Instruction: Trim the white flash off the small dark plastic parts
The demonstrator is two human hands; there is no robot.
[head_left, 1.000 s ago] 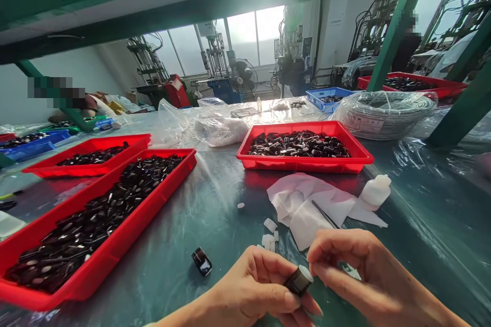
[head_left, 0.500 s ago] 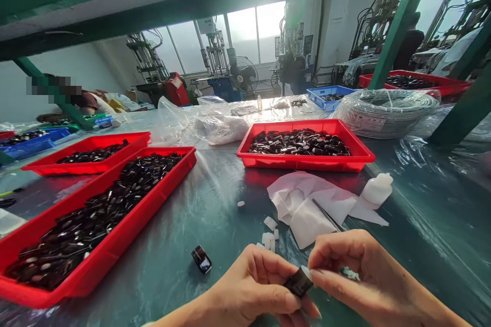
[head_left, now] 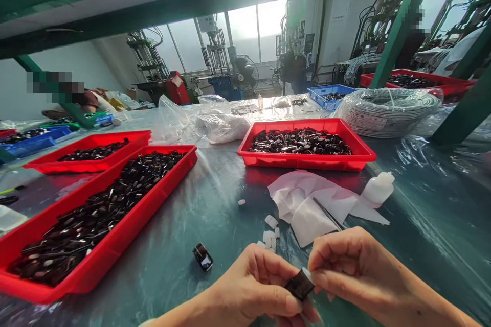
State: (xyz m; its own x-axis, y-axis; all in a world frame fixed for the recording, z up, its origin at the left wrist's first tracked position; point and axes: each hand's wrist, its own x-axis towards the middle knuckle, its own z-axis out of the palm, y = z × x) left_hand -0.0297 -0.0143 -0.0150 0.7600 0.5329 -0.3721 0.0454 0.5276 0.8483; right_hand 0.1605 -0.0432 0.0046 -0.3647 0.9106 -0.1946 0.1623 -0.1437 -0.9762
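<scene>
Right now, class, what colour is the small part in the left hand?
The small part is nearly black, best seen in the head view.

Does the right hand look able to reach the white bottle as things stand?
Likely yes: the white bottle sits beyond the right hand, with only low paper and a slim tool between, though that hand is busy at the black piece.

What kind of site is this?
Probably a small-parts assembly workshop: shallow red plastic trays of small glossy black parts, a plastic-wrapped coil of pale grey cable or tubing, and tall dark metal machines behind.
</scene>
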